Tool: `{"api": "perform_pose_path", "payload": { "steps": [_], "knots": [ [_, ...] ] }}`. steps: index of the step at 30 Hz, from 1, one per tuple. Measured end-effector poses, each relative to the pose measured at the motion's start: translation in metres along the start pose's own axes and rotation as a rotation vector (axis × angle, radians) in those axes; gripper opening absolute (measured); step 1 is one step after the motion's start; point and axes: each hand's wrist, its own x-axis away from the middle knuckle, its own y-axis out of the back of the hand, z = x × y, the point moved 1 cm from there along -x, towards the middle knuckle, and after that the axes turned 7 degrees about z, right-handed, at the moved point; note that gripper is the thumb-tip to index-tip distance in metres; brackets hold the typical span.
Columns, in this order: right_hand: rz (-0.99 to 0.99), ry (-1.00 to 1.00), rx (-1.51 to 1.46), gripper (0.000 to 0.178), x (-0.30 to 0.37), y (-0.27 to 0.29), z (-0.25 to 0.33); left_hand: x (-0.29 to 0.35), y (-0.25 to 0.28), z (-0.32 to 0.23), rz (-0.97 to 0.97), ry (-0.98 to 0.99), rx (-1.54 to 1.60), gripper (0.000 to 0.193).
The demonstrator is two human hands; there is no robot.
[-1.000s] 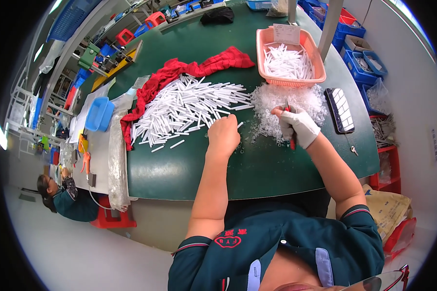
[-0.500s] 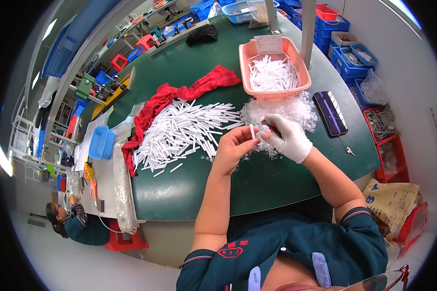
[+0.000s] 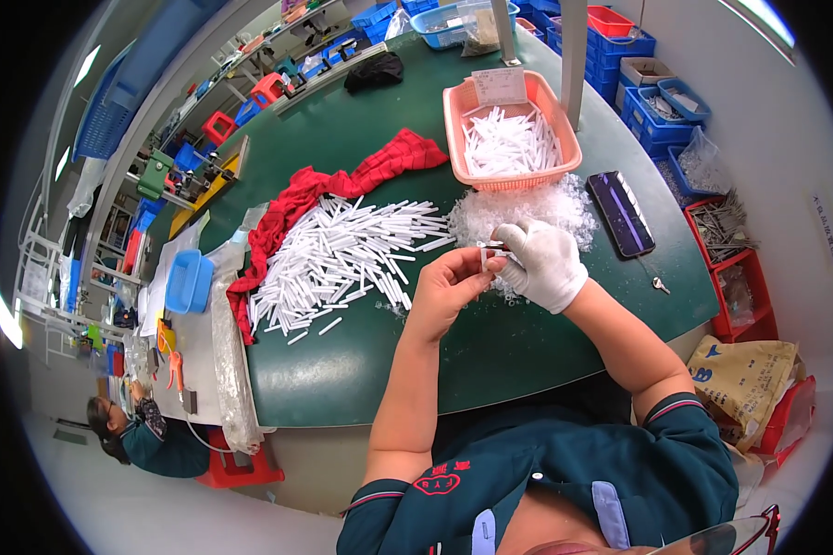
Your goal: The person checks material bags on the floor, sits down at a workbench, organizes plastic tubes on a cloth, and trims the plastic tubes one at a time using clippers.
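My bare left hand pinches a short white stick upright between thumb and fingers. Close against it is my right hand in a white glove, its fingers closed on a small dark tool whose kind I cannot make out. The tool's tip is at the upper end of the stick; fingers partly hide where they meet. Left of my hands lies a heap of white sticks. Behind them spreads a pile of small clear plastic bits.
A pink basket with white sticks and a paper label stands behind the clear pile. A phone and a key lie to the right. Red cloth borders the heap. A blue tray and a seated person are at left.
My right hand has moved in to the left hand, bringing the tool from beside the stick to its upper end. The whole view has shifted slightly.
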Motion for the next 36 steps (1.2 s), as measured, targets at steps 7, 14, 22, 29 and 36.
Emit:
{"api": "perform_pose_path", "payload": {
  "steps": [7,14,22,29,36],
  "knots": [
    [-0.023,0.011,0.068,0.028,0.000,-0.001,-0.002,0.001,0.000,0.000,0.000,-0.020,0.012,0.029],
    [-0.014,0.035,0.137,0.028,-0.002,0.000,-0.002,0.002,0.005,0.006,0.015,-0.019,0.033,0.030],
    [-0.039,0.030,0.176,0.030,-0.001,-0.007,-0.005,0.003,-0.004,0.008,-0.077,-0.063,0.024,0.029],
    [-0.087,0.051,0.194,0.034,0.000,-0.009,-0.006,0.004,-0.001,0.008,-0.053,-0.064,0.026,0.030],
    [-0.099,0.087,0.189,0.030,0.000,-0.008,-0.008,0.005,0.005,0.010,0.013,-0.066,-0.063,0.028]
  ]
}}
